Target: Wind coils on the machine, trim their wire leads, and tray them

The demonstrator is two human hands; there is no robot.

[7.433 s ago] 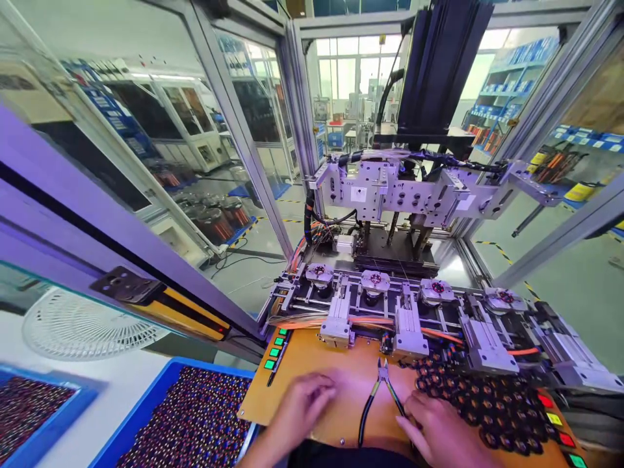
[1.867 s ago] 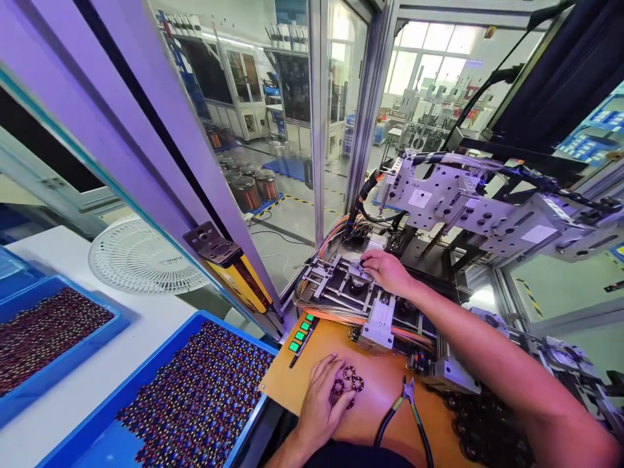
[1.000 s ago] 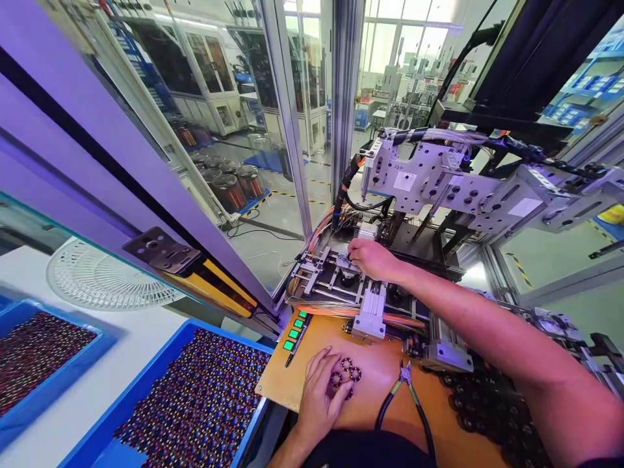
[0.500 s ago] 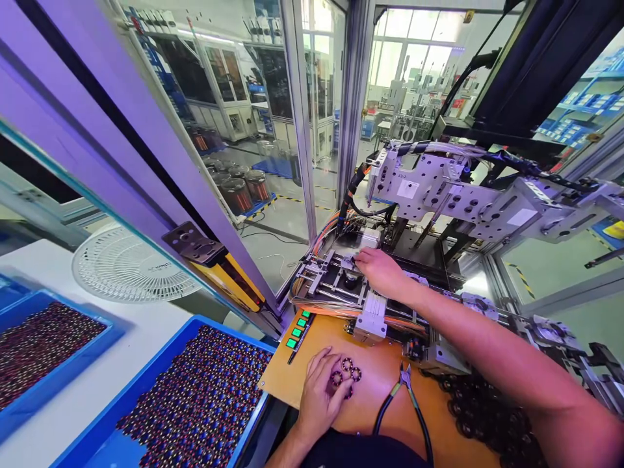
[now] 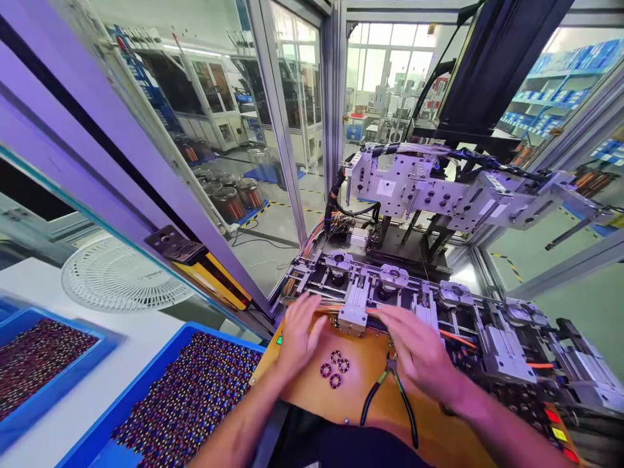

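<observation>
My left hand (image 5: 298, 335) is open over the left part of the orange-brown panel (image 5: 312, 390), its fingers covering most of the green buttons (image 5: 279, 340). Beside it lie several small dark rings (image 5: 335, 381) with coppery segments, touched by neither hand. Also open is my right hand (image 5: 422, 354), at the panel's right side near the machine's front edge, holding nothing that I can see. Partly beneath its fingers is a pair of cutting pliers (image 5: 391, 367), jaws pointing away and dark handles spread toward me. Round metal fixtures (image 5: 394, 277) stand in a row behind the hands.
A metal gantry plate (image 5: 419, 188) with rods hangs above the fixtures. At left, blue trays (image 5: 188, 331) of similar rings stand near a white fan (image 5: 127, 276). A yellow-and-black sensor bar (image 5: 214, 279) runs along the frame post. Red and yellow buttons (image 5: 558, 434) are at lower right.
My right hand has left the leftmost fixture and come back toward me. My left hand has moved off the rings, forward to the green buttons. The view has shifted right.
</observation>
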